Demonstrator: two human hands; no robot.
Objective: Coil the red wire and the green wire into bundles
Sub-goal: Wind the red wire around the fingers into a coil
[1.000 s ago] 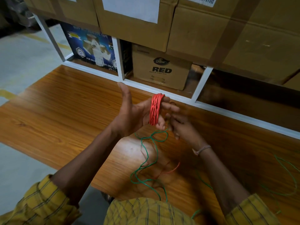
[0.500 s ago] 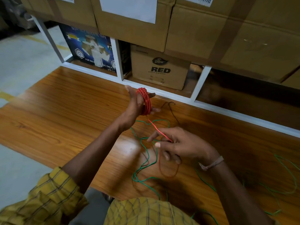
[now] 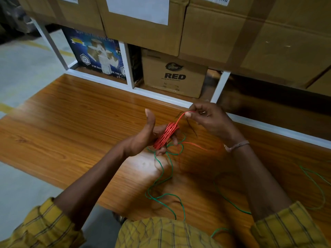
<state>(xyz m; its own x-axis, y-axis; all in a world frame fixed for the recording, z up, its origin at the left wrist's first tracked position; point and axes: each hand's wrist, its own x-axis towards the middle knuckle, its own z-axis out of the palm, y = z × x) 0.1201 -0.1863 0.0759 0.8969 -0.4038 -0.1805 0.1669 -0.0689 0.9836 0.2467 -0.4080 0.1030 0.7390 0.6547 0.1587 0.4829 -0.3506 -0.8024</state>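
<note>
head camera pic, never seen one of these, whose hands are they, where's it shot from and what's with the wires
No machine here: a person wears a camera on the head, looking down at their own two hands over a wooden table. The left hand has red wire wound round its fingers as a bundle, thumb sticking up. The right hand pinches the loose end of that red wire. The green wire lies uncoiled on the table. Behind stand cardboard boxes on a white shelf frame.
</note>
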